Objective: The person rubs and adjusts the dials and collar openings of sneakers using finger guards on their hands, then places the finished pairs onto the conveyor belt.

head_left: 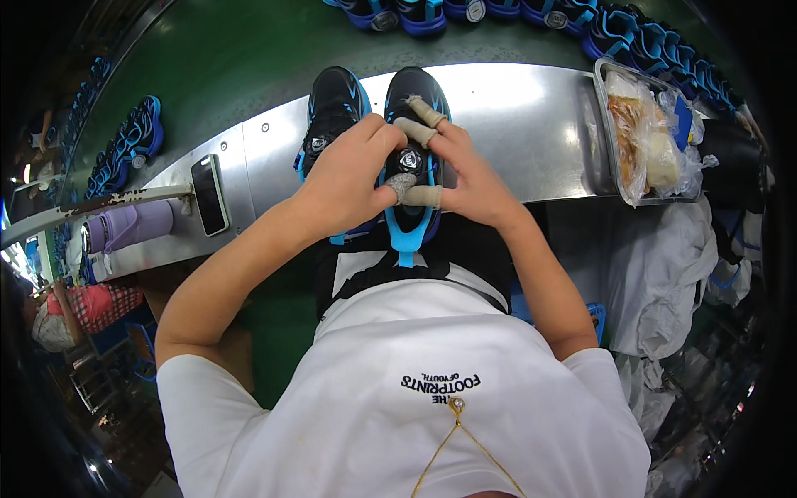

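A black and blue sneaker (409, 85) with a round dial (410, 158) on its tongue sits at the metal table's near edge, its light-blue heel loop toward me. My left hand (353, 173) grips its left side, fingers curled, a grey cover on the thumb beside the dial. From the other side my right hand (473, 173) holds it. That thumb lies below the dial and two fingers rest above it, all in beige finger covers. Touching distance to the left stands a matching sneaker (332, 100), partly hidden behind my left hand.
On the metal table (523, 124) are a phone (210, 194) and a purple bottle (137, 226) at left, and a tray (608, 133) of bagged items at right. Sneakers (423, 15) line the green surface (224, 83) beyond. A metal bar (100, 207) crosses at left.
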### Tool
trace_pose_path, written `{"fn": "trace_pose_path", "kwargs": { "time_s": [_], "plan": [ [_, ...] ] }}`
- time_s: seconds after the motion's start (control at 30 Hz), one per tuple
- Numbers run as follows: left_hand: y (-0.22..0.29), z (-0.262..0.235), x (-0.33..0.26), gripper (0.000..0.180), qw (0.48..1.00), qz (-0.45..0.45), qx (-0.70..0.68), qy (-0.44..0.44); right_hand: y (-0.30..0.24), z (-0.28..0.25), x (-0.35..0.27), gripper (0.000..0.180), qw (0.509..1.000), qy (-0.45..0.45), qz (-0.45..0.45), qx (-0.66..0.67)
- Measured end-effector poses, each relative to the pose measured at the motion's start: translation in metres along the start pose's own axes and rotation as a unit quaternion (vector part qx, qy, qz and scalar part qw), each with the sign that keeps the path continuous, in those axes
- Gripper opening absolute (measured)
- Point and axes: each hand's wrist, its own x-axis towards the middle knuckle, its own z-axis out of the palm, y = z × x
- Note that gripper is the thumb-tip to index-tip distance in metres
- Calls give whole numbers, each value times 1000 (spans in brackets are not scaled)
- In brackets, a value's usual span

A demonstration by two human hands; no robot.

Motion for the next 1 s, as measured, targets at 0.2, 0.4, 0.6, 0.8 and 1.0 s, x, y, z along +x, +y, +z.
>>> {"fn": "trace_pose_path", "kwargs": {
  "time_s": [0.2, 0.4, 0.6, 0.8, 1.0],
  "plan": [
    [-2, 12, 2, 37, 996, -40, -51, 59, -2, -16, -7, 70, 986, -11, 80, 149],
    [-10, 2, 3, 48, 989, 57, -136, 8, -6, -23, -11, 56, 974, 9, 159, 159],
    [-17, -4, 9, 56, 986, 32, -165, -19, -18, -3, 5, 58, 980, 61, 114, 153],
    [-20, -3, 11, 57, 984, 21, -174, -29, -3, 22, 9, 63, 990, 111, 76, 32],
    [-41, -42, -9, 33, 940, -41, -262, 215, -27, -36, 9, 50, 925, 186, 162, 289]
  ]
}}
